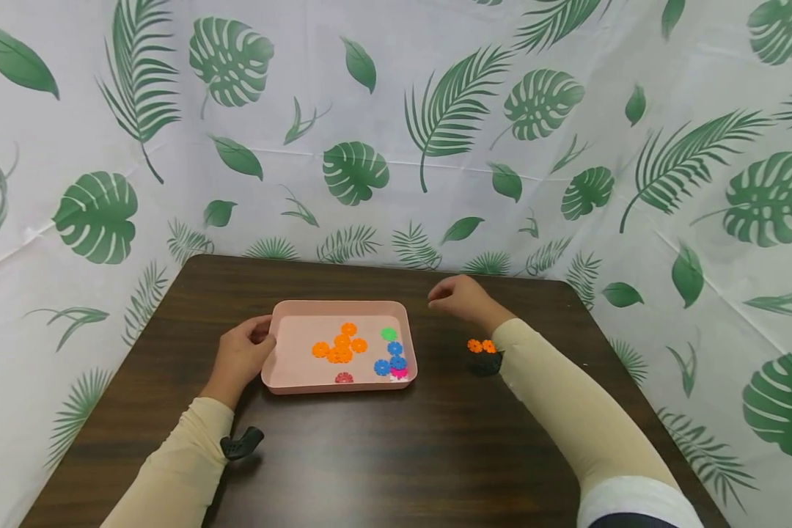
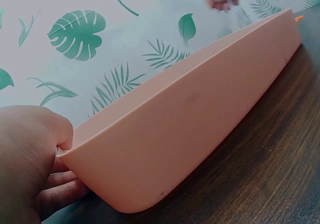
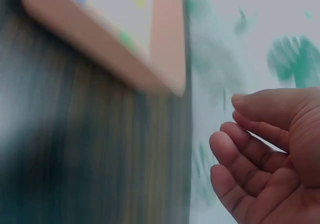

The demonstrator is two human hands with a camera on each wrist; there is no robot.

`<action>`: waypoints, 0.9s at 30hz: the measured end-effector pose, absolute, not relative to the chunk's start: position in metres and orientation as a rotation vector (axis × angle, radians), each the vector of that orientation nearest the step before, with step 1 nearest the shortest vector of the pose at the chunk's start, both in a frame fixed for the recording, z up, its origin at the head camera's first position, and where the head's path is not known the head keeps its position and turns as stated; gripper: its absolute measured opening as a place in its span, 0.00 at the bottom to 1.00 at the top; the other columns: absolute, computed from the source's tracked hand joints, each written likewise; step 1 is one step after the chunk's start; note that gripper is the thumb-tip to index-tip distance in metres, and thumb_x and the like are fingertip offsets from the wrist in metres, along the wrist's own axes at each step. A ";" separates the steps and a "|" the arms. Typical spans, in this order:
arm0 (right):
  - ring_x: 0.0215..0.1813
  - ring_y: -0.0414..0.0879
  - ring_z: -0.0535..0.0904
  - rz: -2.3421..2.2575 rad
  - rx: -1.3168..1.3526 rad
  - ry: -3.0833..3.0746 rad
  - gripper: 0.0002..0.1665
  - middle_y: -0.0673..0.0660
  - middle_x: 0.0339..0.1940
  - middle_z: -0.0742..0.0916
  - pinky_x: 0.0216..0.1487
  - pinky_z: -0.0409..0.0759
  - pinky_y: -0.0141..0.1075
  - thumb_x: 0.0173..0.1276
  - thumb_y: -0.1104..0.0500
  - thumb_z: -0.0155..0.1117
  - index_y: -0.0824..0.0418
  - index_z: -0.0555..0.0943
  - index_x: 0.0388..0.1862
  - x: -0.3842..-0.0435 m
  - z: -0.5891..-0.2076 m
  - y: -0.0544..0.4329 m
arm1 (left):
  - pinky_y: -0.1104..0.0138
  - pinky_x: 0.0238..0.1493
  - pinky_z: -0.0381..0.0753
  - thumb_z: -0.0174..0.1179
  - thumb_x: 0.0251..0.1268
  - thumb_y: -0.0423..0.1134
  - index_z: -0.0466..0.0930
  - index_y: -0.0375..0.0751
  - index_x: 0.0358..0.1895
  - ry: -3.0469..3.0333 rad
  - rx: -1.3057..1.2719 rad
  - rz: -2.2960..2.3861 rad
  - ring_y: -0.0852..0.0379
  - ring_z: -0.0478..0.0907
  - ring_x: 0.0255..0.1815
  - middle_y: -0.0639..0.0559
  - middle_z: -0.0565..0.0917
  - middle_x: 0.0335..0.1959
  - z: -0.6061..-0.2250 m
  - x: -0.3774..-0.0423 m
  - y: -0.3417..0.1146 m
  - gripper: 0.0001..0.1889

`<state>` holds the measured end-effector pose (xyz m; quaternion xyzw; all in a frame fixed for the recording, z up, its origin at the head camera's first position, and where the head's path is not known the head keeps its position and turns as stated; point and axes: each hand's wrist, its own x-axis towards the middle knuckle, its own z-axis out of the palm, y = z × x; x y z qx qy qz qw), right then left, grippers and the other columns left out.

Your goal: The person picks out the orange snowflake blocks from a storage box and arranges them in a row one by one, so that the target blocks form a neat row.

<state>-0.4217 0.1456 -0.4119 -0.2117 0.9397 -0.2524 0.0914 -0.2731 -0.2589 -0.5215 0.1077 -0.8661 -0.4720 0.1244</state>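
Observation:
A shallow pink tray holds flower-shaped plastic discs. Near its middle several orange discs lie clustered, a red disc sits by the front wall, and blue discs, a green disc and a bright pink one are on the right. My left hand grips the tray's left end; the left wrist view shows the thumb over the rim and fingers under it. Raised beyond the tray's right end, my right hand has loosely bent fingers, with nothing visible between them in the right wrist view.
Two orange discs show right of the tray, close to my right sleeve. A dark wooden table lies under everything, with a leaf-patterned white cloth hanging behind it. A black device is on my left wrist.

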 end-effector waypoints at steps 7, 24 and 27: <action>0.43 0.47 0.82 -0.608 -0.754 2.653 0.16 0.51 0.40 0.89 0.49 0.85 0.39 0.67 0.57 0.75 0.61 0.89 0.51 -0.413 -0.432 0.055 | 0.49 0.56 0.81 0.58 0.70 0.38 0.79 0.36 0.66 -2.511 0.316 -1.385 0.42 0.83 0.52 0.37 0.87 0.51 -0.524 -0.274 -0.260 0.23; 0.40 0.44 0.78 -0.238 -0.914 2.630 0.12 0.45 0.33 0.86 0.51 0.78 0.38 0.58 0.55 0.80 0.52 0.87 0.39 -0.391 -0.467 0.000 | 0.49 0.54 0.82 0.58 0.68 0.37 0.80 0.34 0.65 -2.505 0.273 -1.349 0.42 0.84 0.50 0.37 0.87 0.50 -0.525 -0.276 -0.259 0.23; 0.39 0.45 0.77 -0.243 -0.948 2.618 0.13 0.46 0.32 0.84 0.46 0.78 0.35 0.58 0.56 0.81 0.54 0.85 0.38 -0.391 -0.468 -0.001 | 0.49 0.55 0.82 0.58 0.68 0.37 0.80 0.35 0.66 -2.510 0.283 -1.355 0.42 0.83 0.51 0.37 0.87 0.51 -0.526 -0.275 -0.260 0.23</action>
